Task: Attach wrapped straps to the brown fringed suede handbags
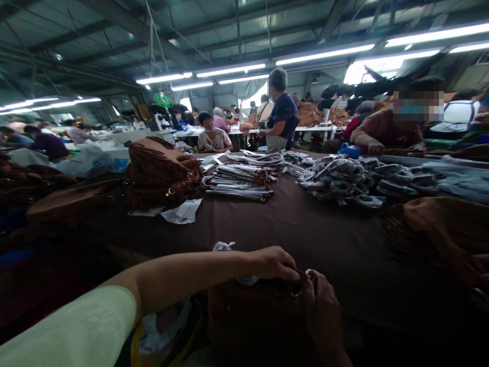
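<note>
A dark brown bag (255,311), suede-like, stands in front of me at the near edge of the table, much of it in shadow. My left hand (277,262) reaches across its top from the left, thumb and fingers closed on the upper edge near the right corner. At that same corner my right hand (323,306) pinches the edge from the right side. Between the two hands a small metal ring (296,293) shows on the bag. Clear plastic wrapping (223,246) sticks up behind the bag's left end.
The dark cloth-covered table (298,224) holds a stack of brown bags (160,173), bundled straps (240,181) in white wrapping and a heap of wrapped handles (344,178). More brown bags (446,219) lie at right. Several people work beyond, one person (393,127) across the table.
</note>
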Motion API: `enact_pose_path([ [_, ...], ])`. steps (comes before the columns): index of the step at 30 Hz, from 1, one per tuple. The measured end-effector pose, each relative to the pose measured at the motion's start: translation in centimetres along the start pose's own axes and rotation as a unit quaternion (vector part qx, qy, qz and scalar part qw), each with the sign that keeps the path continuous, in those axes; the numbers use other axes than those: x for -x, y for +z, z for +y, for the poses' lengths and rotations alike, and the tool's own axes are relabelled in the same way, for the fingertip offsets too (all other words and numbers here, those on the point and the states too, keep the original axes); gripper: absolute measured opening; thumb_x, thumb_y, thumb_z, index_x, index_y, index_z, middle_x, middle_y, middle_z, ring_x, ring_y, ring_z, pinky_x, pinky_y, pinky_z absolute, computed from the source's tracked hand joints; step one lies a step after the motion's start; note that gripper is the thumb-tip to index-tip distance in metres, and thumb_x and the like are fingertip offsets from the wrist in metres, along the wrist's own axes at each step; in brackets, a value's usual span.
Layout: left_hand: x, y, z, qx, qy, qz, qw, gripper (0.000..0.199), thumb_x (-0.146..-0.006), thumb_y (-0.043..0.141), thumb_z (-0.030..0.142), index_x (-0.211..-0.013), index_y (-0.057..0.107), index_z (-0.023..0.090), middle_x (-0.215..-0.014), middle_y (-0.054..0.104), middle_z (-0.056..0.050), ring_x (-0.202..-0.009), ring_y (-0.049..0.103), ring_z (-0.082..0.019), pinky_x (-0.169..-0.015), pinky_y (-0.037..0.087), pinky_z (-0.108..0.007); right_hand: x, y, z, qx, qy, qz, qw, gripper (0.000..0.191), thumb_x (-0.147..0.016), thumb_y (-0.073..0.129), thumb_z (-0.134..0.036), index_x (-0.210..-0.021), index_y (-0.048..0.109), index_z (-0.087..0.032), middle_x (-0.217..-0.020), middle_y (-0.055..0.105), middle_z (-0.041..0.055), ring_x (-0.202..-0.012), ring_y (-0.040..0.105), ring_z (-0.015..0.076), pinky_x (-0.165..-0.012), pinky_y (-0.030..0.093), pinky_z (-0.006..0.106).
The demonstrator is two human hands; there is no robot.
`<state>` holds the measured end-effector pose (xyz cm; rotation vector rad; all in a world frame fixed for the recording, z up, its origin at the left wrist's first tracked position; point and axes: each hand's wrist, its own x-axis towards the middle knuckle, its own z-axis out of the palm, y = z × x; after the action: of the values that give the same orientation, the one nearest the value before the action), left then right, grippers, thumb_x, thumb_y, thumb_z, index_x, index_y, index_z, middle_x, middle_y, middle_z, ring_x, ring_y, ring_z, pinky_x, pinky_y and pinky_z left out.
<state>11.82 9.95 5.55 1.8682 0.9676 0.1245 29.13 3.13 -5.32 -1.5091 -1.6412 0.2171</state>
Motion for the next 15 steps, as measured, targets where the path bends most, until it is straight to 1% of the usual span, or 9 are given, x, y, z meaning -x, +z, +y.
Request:
enact_pose_path([
  [1, 0.3, -0.2, 0.4, -0.082, 0.012, 0.012, 0.996, 0.03, -0.08, 0.06, 0.044, -0.094, 0.069, 0.019, -0.074, 0.06, 0.003, -0.069, 0.052, -0.011, -0.061, 0.035, -0.02, 0.0, 0.0, 0.0, 0.004, -0.01, -0.003, 1.0, 0.045, -0.095, 0.027, -0.053, -0.103, 0.053, -0.017, -0.096, 0.062, 0.0138, -0.09, 0.057, 0.0288, -0.078, 0.047, 0.044],
  [3, 1.0, -0.4, 1.1, -0.218, 0.04, 0.035, 0.975, 0.03, -0.082, 0.057, 0.044, -0.099, 0.07, 0.022, -0.085, 0.066, 0.0, -0.078, 0.057, -0.014, -0.064, 0.038, -0.021, 0.1, 0.0, 0.0, 0.008, -0.029, -0.009, 1.0, 0.043, -0.096, 0.028, -0.051, -0.104, 0.053, -0.017, -0.097, 0.062, 0.0132, -0.091, 0.056, 0.0284, -0.079, 0.047, 0.045],
  [5, 1.5, -0.4, 1.7, -0.299, 0.071, 0.044, 0.95, 0.028, -0.084, 0.054, 0.041, -0.1, 0.07, 0.024, -0.095, 0.068, -0.002, -0.087, 0.06, -0.016, -0.068, 0.04, -0.022, 0.1, 0.0, 0.0, 0.012, -0.045, -0.011, 0.999, 0.041, -0.096, 0.029, -0.05, -0.104, 0.053, -0.018, -0.097, 0.062, 0.0126, -0.09, 0.056, 0.0279, -0.078, 0.047, 0.044],
  [7, 1.8, -0.2, 2.2, -0.341, 0.094, 0.049, 0.934, 0.026, -0.086, 0.052, 0.038, -0.099, 0.07, 0.024, -0.097, 0.069, -0.002, -0.089, 0.062, -0.016, -0.069, 0.041, -0.022, 0.2, -0.1, 0.0, 0.018, -0.057, -0.007, 0.998, 0.038, -0.096, 0.031, -0.049, -0.105, 0.052, -0.018, -0.097, 0.062, 0.0123, -0.091, 0.056, 0.0278, -0.078, 0.047, 0.044],
  [10, 2.1, -0.2, 2.5, -0.378, 0.105, 0.053, 0.918, 0.025, -0.088, 0.05, 0.037, -0.095, 0.071, 0.024, -0.093, 0.069, -0.001, -0.085, 0.063, -0.016, -0.066, 0.041, -0.022, 0.4, -0.1, -0.1, 0.024, -0.075, -0.006, 0.997, 0.035, -0.096, 0.032, -0.047, -0.105, 0.051, -0.019, -0.096, 0.061, 0.0118, -0.09, 0.055, 0.0277, -0.077, 0.047, 0.044],
  [13, 2.1, -0.3, 2.5, -0.403, 0.105, 0.052, 0.908, 0.025, -0.087, 0.05, 0.038, -0.092, 0.071, 0.025, -0.09, 0.068, -0.001, -0.083, 0.063, -0.016, -0.064, 0.041, -0.023, 0.6, 0.0, -0.2, 0.025, -0.091, -0.004, 0.995, 0.032, -0.097, 0.032, -0.045, -0.104, 0.05, -0.019, -0.093, 0.06, 0.0109, -0.088, 0.055, 0.0272, -0.076, 0.046, 0.044],
  [15, 2.1, -0.4, 2.5, -0.407, 0.103, 0.052, 0.906, 0.025, -0.086, 0.051, 0.038, -0.092, 0.071, 0.025, -0.09, 0.069, -0.001, -0.083, 0.063, -0.016, -0.064, 0.041, -0.023, 0.6, 0.1, -0.3, 0.031, -0.097, 0.003, 0.995, 0.031, -0.097, 0.033, -0.045, -0.103, 0.05, -0.019, -0.092, 0.06, 0.0107, -0.087, 0.055, 0.0272, -0.076, 0.046, 0.044],
])
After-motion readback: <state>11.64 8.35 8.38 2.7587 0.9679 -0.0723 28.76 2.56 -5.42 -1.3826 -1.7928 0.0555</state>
